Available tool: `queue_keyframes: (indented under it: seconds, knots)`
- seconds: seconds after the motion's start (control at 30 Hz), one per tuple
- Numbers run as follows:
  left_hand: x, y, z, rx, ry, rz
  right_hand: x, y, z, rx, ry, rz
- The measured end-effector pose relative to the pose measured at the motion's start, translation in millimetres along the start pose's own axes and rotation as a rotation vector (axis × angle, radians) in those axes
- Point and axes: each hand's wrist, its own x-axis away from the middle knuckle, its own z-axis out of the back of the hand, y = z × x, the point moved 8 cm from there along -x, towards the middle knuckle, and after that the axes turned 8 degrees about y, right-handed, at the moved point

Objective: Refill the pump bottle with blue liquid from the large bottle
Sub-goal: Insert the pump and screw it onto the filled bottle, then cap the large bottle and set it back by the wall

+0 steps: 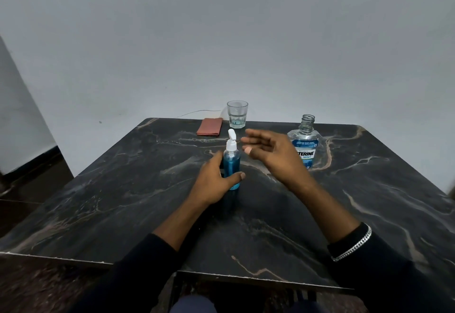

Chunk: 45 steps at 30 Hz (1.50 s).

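Left grip (214, 182) clasps the slim, blue-filled plastic pump bottle (232, 160) upright on the dark marbled desk (123, 189); the released right grip (268, 155), hovering beside its white pump head (231, 141), should likely twist that snug without tipping it.

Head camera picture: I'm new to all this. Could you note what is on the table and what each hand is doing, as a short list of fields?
pump bottle: upright, blue liquid inside, white pump head on
left hand: grips the pump bottle
right hand: in the air, fingers spread, holds nothing
large bottle: upright, cap off, partly behind the right hand
glass: far edge, a little liquid at the bottom
cloth: reddish, folded, left of the glass
table: dark, marbled
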Motion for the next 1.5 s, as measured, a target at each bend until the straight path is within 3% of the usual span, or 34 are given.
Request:
queue_keyframes:
  seconds: [0.07,0.13,0.27,0.33,0.43,0.5,0.7,0.83,0.97,1.1,1.33,1.5]
  knots:
    - [2,3,4,0.027,0.052,0.007,3,-18,13,0.069,0.044,0.076]
    - [5,11,19,0.022,0.211,-0.021,8,-41,27,0.056,0.072,0.156]
    - [31,56,49,-0.086,0.564,-0.361,16,-86,59,0.026,0.138,0.307]
    - [48,80,41,-0.153,0.568,-0.557,16,-104,70,0.080,0.147,0.354]
    - [67,108,7,-0.104,0.391,-0.707,7,-126,84,0.162,0.143,0.404]
    - [68,116,-17,-0.065,0.274,-0.661,-5,-139,91,0.195,0.141,0.437]
    - [22,91,-77,-0.004,0.038,-0.048,-54,-148,103,0.300,0.044,0.416]
    - [-5,73,-105,0.058,-0.038,0.087,-103,-112,101,0.392,-0.148,0.241]
    - [-13,68,-129,0.158,-0.153,0.093,-144,-52,99,0.372,-0.269,0.025]
    - [-17,71,-130,0.130,-0.126,0.009,-172,15,92,0.407,-0.345,-0.124]
    - [-18,66,-124,0.109,-0.143,-0.015,-176,107,39,0.571,-0.609,-0.189]
    - [-22,66,-123,0.097,-0.152,-0.024,-167,135,5,0.777,-0.796,-0.112]
